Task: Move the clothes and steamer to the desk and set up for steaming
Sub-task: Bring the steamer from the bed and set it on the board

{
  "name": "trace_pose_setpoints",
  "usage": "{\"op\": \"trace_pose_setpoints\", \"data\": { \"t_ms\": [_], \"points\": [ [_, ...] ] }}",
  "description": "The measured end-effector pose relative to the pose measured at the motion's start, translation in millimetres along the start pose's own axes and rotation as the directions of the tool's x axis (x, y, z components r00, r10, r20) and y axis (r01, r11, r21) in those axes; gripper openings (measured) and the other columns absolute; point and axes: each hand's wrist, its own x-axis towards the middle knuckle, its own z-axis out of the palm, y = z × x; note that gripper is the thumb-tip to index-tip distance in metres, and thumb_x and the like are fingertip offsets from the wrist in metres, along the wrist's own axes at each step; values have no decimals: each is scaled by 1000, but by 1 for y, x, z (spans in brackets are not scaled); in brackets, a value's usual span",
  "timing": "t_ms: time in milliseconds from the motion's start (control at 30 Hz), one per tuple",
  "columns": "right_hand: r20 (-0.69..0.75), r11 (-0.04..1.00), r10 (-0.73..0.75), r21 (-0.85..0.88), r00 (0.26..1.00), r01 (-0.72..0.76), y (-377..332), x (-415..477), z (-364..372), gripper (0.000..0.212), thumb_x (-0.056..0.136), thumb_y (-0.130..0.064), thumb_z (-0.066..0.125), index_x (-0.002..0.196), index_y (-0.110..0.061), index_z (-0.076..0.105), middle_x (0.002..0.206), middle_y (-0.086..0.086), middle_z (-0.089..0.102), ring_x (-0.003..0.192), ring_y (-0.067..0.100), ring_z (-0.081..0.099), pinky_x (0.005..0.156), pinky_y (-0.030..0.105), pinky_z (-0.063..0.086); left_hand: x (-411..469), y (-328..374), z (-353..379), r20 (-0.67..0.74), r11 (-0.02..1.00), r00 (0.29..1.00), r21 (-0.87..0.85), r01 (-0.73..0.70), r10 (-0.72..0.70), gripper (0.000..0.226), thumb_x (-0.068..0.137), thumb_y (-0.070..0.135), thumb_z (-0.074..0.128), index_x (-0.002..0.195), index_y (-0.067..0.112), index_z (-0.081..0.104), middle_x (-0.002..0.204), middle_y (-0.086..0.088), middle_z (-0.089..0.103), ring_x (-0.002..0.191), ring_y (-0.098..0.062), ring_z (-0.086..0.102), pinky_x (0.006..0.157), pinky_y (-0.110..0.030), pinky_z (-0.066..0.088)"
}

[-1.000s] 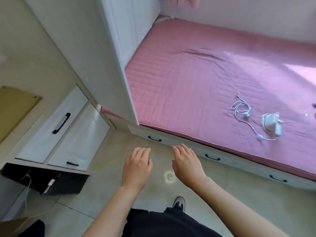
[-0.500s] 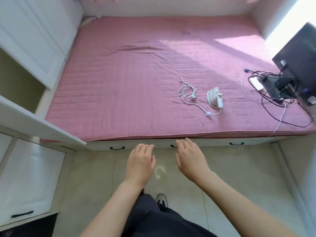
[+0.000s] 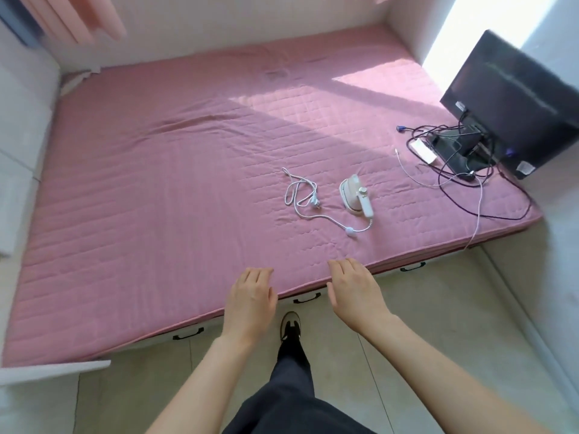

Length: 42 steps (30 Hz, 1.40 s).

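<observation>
A small white handheld steamer lies on the pink quilted bed, right of centre. Its white cord is looped to its left and ends in a plug. My left hand and my right hand hover palm down over the bed's near edge, both with fingers apart and holding nothing. The steamer is an arm's reach beyond my right hand. Pink fabric hangs at the top left. No desk is in view.
A black monitor stands on the bed's right end amid tangled dark cables. Drawers with black handles run under the bed. My dark trouser leg and shoe stand on the tiled floor. A white cabinet edge juts in at lower left.
My view has swung from the cabinet and drawers on the left towards the bed. The bed and steamer are closer now, and my hands have reached its near edge.
</observation>
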Motion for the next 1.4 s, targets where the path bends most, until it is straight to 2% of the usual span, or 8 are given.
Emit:
{"op": "trace_pose_setpoints", "data": {
  "t_ms": [133,233,400,533,667,1033,1200,1400],
  "points": [
    [-1,999,46,17,999,-46,20,49,-17,40,91,-21,40,130,-13,43,127,5,50,123,25,42,105,32,32,72,1,-6,12,999,999,0,-46,46,36,84,5,60,120,4,63,110,-9,67,110,-30,57,85,-39,49],
    [-1,997,78,21,997,-78,35,78,-26,39,90,-19,38,128,-12,44,126,5,50,122,25,41,105,32,32,117,4,-10,30,996,995,3,-94,94,36,83,2,59,119,2,63,109,-11,67,109,-32,57,87,-40,49],
    [22,991,130,12,991,-130,61,120,-33,40,93,-22,37,132,-13,40,135,5,46,135,23,33,111,32,27,178,12,-6,53,988,987,21,-153,152,34,83,2,60,117,2,64,105,-11,68,105,-32,57,82,-41,50],
    [47,991,136,-4,990,-136,82,149,-34,40,92,-22,38,130,-12,42,125,5,51,124,24,41,105,30,32,217,20,3,80,983,981,34,-180,177,35,85,3,58,120,2,62,109,-11,67,108,-32,56,90,-40,47],
    [67,993,119,7,991,-120,107,180,-32,32,91,-22,39,121,-13,47,118,5,53,116,25,45,101,32,36,248,30,16,102,985,982,52,-164,158,35,86,4,56,120,4,62,110,-10,66,108,-32,56,88,-39,47],
    [151,1000,-2,19,989,-1,164,263,-8,33,92,-23,40,123,-13,45,120,5,52,117,23,44,99,30,35,321,39,70,201,991,980,130,-24,-3,31,88,5,51,117,4,61,116,-11,64,112,-31,53,85,-41,44],
    [182,999,4,37,983,-11,183,295,20,35,94,-21,37,127,-13,44,122,4,52,118,23,44,99,30,35,355,22,108,251,984,968,176,-25,-20,34,91,11,46,124,10,54,125,-4,57,120,-24,46,90,-32,39],
    [236,998,34,45,971,-46,195,344,73,26,93,-17,41,117,-10,47,118,8,53,113,26,47,89,32,38,416,-10,162,310,976,951,202,-81,14,36,88,5,46,124,7,52,126,-7,54,121,-25,44,93,-34,39]
  ]
}}
